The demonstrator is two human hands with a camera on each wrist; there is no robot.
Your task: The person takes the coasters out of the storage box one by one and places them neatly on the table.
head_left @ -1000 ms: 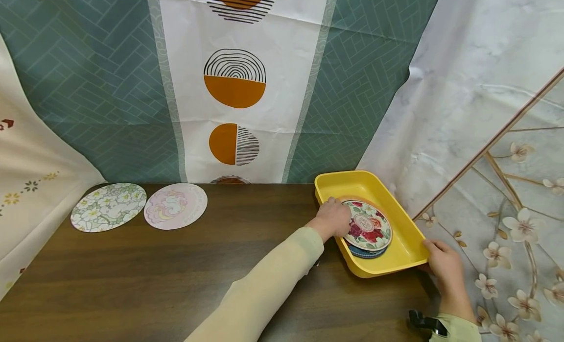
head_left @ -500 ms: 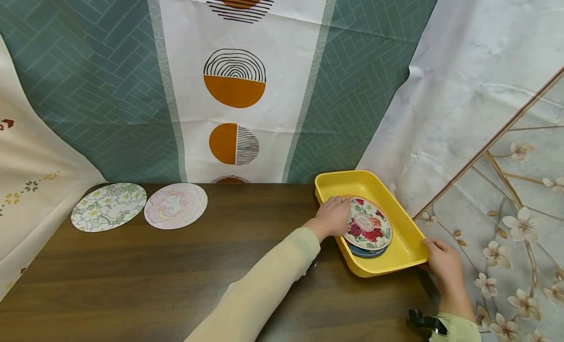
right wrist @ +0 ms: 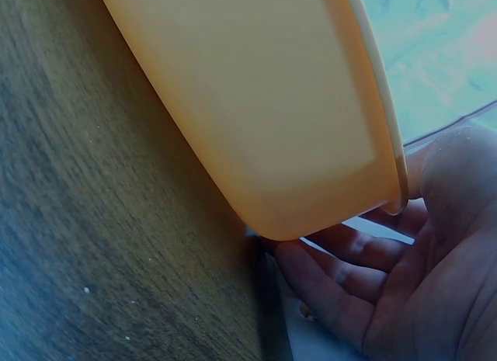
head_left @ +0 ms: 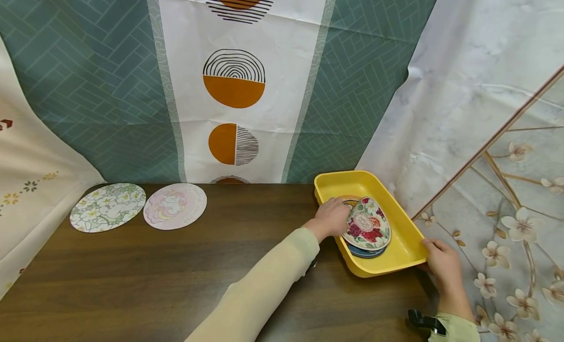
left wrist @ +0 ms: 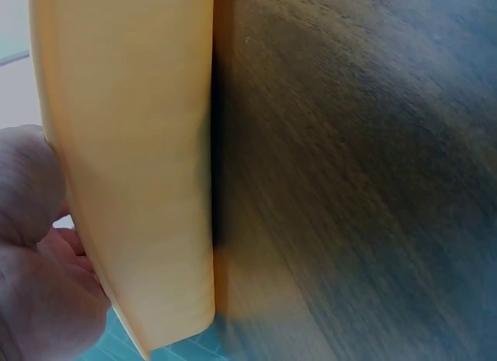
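In the head view my left hand [head_left: 333, 217] reaches over the left rim of a yellow plastic tray [head_left: 398, 234]. It grips the left edge of a round mat [head_left: 367, 227] printed with red flowers, which is bent up on that side. Under it show a blue-edged mat [head_left: 365, 253] and a patterned mat with an orange edge [head_left: 351, 203]. The fingertips are hidden. My right hand [head_left: 445, 266] holds the tray's near right corner. In the right wrist view, fingers [right wrist: 326, 287] curl under that corner, the thumb at the rim.
Two round mats lie at the back left of the dark wooden table [head_left: 176, 278]: one green-and-white floral [head_left: 107, 208], one pink with a unicorn [head_left: 175, 207]. Hanging cloths [head_left: 343, 87] border the table at the back and both sides.
The red-flowered mat's left edge has bent upward at my left hand, uncovering more of the patterned mat beneath. My right hand and the tray stay in place.
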